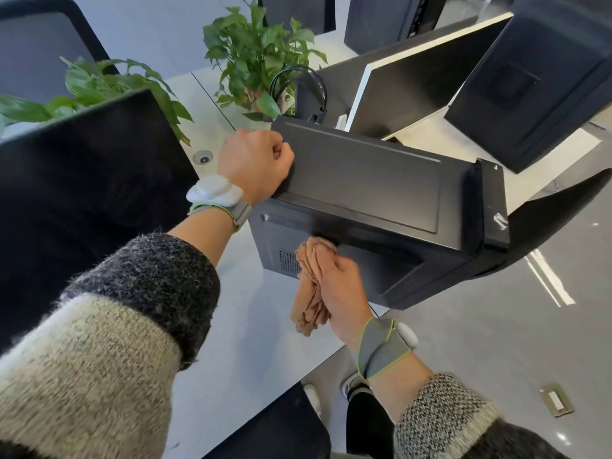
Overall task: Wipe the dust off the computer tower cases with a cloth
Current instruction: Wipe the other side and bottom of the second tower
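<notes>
At the bottom of the frame the desk [251,329] is cut by a dark chair back [281,429], and its right edge runs diagonally up to the lower corner of the computer tower case [381,193]; grey floor [496,342] lies open beyond that edge.

Lower centre, the right hand [342,289] is seen with its fingers closed round a bunched tan cloth [311,289], the top of which is pressed against the near side panel of the case, just under the upper rim. The fingertips are hidden by the cloth.

The case is set at the frame's middle, lying lengthwise at a tilt near the desk's right edge. Its right end reaches past the desk. Its underside cannot be seen.

The left hand [255,164] is laid on the case's far left corner, fingers curled over the edge and gripping it, their tips hidden.

Room to the left is closed by a black monitor [86,180]. Behind the case, headphones [298,87], leafy plants [258,58] and a second screen [414,91] crowd close, partly cut off.
</notes>
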{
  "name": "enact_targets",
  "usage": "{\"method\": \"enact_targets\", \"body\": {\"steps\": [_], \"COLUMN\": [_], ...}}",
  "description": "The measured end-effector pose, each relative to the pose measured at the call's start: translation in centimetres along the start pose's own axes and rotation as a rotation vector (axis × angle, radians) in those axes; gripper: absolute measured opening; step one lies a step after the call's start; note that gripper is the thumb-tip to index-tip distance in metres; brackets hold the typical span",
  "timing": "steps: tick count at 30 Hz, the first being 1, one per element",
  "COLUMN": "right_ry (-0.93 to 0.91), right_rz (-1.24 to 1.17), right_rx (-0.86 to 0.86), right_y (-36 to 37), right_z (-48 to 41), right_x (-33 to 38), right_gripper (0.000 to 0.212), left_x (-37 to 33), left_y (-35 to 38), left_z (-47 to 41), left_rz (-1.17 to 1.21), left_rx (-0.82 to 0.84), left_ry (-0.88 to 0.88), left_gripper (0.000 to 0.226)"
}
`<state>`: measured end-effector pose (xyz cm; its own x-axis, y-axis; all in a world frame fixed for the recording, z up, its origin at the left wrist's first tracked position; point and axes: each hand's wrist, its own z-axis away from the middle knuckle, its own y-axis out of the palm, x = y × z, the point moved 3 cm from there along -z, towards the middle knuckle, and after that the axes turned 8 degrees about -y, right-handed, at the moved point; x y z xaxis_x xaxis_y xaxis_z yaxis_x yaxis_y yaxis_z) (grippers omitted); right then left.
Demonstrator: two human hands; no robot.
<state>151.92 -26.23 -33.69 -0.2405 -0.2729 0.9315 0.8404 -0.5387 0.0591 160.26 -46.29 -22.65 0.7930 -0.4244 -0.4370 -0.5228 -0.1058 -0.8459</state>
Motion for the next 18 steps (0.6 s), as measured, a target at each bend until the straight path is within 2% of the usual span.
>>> {"method": "enact_targets", "body": {"steps": [3, 8, 14, 18], "right_ry": [-0.112, 0.030, -0.098, -0.033], "right_rz": [0.013, 0.026, 0.030, 0.031], "right_rx": [0.012, 0.027, 0.028, 0.007], "right_y": [0.0, 0.9, 1.4, 2.1], "right_z": [-0.1, -0.6, -0.2, -0.4], "right_x": [0.8, -1.3, 0.1, -0.8], "right_gripper": [0.039, 0.036, 0.038, 0.036], "left_x": [0.3, 0.6, 0.6, 0.6], "left_y": [0.2, -0.1, 0.1, 0.1], "left_z": [-0.1, 0.0, -0.3, -0.2], "left_rz": [0.005, 0.028, 0.017, 0.000], "left_rx": [-0.034, -0.054, -0.058, -0.064], "left_ry": [-0.016, 0.043, 0.039, 0.016], "left_gripper": [0.044, 0.046, 0.044, 0.043]}}
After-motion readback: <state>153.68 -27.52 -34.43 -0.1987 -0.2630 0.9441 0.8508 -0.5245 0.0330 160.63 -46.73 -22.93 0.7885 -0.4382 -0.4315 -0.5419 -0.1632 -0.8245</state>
